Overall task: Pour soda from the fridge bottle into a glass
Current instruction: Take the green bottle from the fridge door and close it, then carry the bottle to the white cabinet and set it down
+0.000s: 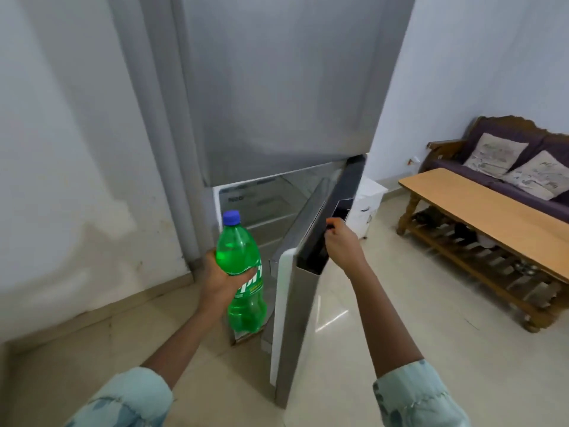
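Observation:
A green soda bottle (243, 257) with a blue cap is held upright in front of the grey fridge (277, 87). My left hand (220, 278) is wrapped around the bottle's middle, over its label. The fridge's lower door (295, 303) stands partly open, and bare shelves show inside. My right hand (341, 245) grips the dark handle on the outer face of that door. No glass is in view.
A low wooden table (480, 214) with a slatted lower shelf stands at the right. Behind it is a purple sofa (505, 158) with two cushions. A white box (369, 204) sits by the fridge's right side. A wall runs along the left. The floor is pale tile.

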